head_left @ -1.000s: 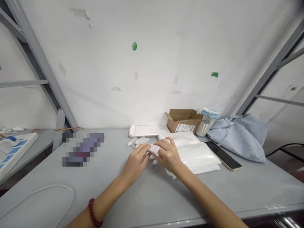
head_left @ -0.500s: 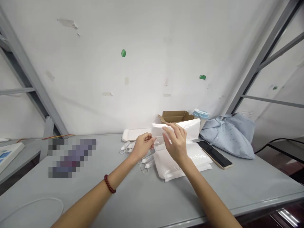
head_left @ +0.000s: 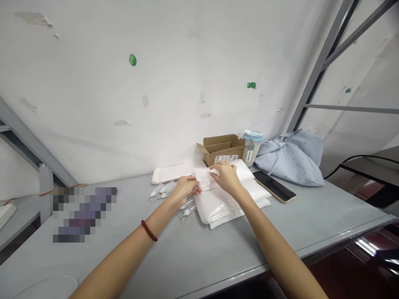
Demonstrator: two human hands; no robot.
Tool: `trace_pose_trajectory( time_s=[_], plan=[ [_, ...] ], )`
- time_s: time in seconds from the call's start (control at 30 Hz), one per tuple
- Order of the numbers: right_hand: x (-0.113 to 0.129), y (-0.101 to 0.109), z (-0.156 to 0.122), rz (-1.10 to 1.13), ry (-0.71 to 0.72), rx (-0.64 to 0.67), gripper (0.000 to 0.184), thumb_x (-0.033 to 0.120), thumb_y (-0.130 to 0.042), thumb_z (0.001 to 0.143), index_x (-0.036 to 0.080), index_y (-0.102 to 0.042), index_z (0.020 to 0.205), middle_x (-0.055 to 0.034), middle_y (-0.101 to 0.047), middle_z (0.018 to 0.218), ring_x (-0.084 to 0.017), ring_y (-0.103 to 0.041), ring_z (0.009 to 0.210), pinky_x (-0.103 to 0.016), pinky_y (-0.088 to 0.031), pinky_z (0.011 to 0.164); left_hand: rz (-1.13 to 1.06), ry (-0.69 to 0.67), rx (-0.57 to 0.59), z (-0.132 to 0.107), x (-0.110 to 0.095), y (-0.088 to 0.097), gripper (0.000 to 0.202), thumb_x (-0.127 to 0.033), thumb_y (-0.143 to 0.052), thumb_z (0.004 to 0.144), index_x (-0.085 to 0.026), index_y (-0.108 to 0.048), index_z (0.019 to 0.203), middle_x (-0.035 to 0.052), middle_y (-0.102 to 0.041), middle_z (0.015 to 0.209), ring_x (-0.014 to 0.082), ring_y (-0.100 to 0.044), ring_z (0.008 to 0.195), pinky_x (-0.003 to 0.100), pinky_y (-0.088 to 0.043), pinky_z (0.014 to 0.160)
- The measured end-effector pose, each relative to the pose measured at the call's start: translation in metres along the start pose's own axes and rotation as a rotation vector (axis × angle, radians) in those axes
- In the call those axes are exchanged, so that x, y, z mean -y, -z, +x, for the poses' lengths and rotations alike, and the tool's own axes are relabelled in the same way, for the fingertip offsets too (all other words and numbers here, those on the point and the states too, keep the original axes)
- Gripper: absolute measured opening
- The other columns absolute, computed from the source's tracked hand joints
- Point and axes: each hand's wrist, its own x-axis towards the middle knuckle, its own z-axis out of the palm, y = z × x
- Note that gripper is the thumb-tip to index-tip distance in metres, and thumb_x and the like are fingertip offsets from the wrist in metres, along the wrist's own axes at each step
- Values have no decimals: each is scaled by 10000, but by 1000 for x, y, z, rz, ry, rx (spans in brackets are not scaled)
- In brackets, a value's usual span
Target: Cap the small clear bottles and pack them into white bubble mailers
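My left hand [head_left: 186, 189] and my right hand [head_left: 225, 175] both pinch a white padded envelope [head_left: 208, 177], holding it low over a stack of white bubble mailers [head_left: 225, 203] on the grey table [head_left: 199, 253]. My left fingers grip its left end; my right fingers close over its top edge. Small white items in clear bags [head_left: 185, 211] lie just below my left hand, and more of them [head_left: 160, 191] lie to its left. A dark red bead bracelet [head_left: 149, 231] is on my left wrist.
An open cardboard box [head_left: 221, 148], a lidded cup [head_left: 252, 146] and a light blue cloth bag [head_left: 291, 158] stand at the back right. A phone [head_left: 274, 191] lies right of the mailers. A white tray [head_left: 173, 172] sits by the wall. Grey shelf posts [head_left: 314, 74] flank the table.
Both hands lifted the white envelope off the stack, raised it upright, then brought it down low over the mailers. The view has shifted to the right.
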Motion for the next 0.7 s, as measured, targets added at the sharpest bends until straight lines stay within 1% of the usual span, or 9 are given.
trace_pose_trajectory(
  time_s=[0.1,0.17,0.2,0.23,0.3,0.37,0.43,0.57,0.7],
  plan=[
    [-1,-1,0,-15,-14,30,199,219,-506,839,195,-656,967,-120,-603,1080,-271,-483,1030,-463,-321,843,40,10,-78,-9,1,3,192,-96,-608,705,-137,-515,868,-23,-555,582,99,-538,461,204,-393,441],
    [-3,-1,1,-19,-27,50,217,219,-474,858,196,-659,969,-120,-603,1070,-274,-482,1021,-469,-325,838,131,17,-100,-18,5,7,183,-152,-623,702,-146,-526,857,-45,-527,522,94,-476,378,204,-331,384],
    [-3,-2,1,-21,-32,57,231,214,-456,868,199,-659,976,-118,-603,1068,-276,-482,1018,-472,-329,835,211,6,-101,-23,7,9,153,-197,-631,702,-149,-543,817,-54,-507,478,92,-436,334,207,-290,361],
    [-4,-2,1,-24,-34,59,243,208,-441,875,203,-659,984,-117,-602,1068,-279,-480,1019,-476,-331,834,347,-23,-82,-28,9,11,133,-257,-627,711,-151,-558,753,-53,-494,447,90,-416,312,208,-268,352],
    [-4,-4,1,-35,-28,55,258,200,-427,882,209,-655,1002,-119,-596,1073,-285,-475,1025,-483,-336,835,558,-65,-19,-37,14,11,264,-373,-595,732,-149,-554,598,-30,-504,429,83,-396,296,212,-255,352],
    [-4,-7,2,-38,-16,55,257,207,-432,882,216,-650,1018,-123,-585,1082,-288,-467,1037,-483,-343,833,618,-33,47,-42,17,8,379,-458,-565,738,-153,-525,517,-6,-539,451,71,-369,285,219,-249,348],
    [-5,-11,2,-21,-19,71,255,219,-439,878,220,-643,1031,-126,-575,1094,-286,-462,1043,-469,-358,823,578,36,81,-43,18,2,421,-505,-572,720,-161,-495,489,-3,-532,444,65,-341,283,221,-226,342],
    [-6,-18,2,19,-54,93,253,241,-451,867,220,-638,1037,-124,-565,1119,-285,-449,1059,-443,-372,823,426,82,119,-40,17,-9,420,-488,-628,683,-175,-435,480,-57,-393,376,55,-304,310,206,-173,355],
    [-4,-22,1,-17,-47,69,259,259,-443,871,203,-639,1031,-141,-571,1092,-295,-449,1041,-465,-355,840,183,92,184,-39,20,-13,344,-400,-643,694,-173,-429,547,-67,-416,455,37,-319,339,187,-193,359]
  ],
)
